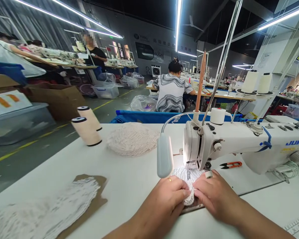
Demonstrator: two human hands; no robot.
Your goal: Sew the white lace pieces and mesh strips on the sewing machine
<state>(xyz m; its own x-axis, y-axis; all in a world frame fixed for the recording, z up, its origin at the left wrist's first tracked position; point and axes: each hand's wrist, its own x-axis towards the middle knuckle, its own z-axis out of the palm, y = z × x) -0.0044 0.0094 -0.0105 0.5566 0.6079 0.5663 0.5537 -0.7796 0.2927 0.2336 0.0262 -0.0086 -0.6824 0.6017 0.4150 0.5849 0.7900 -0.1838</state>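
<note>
A white openwork knit piece (188,198) lies under the needle area of a white sewing machine (224,136). My left hand (168,196) grips its left side, thumb and fingers pressed together on the fabric. From the right, my right hand (213,196) pinches the same piece close to the other hand. The far part of the fabric fans out beneath the presser foot, lit by a small lamp (164,156). Both hands rest low at the machine bed, and the fingertips partly cover the piece.
Two cream thread cones (87,131) stand at the table's left edge, near a pile of pale knit pieces (132,139). More white knit (47,205) lies on brown paper at front left. Orange-handled thread snips (231,165) rest right of the needle. A person (171,88) sits ahead.
</note>
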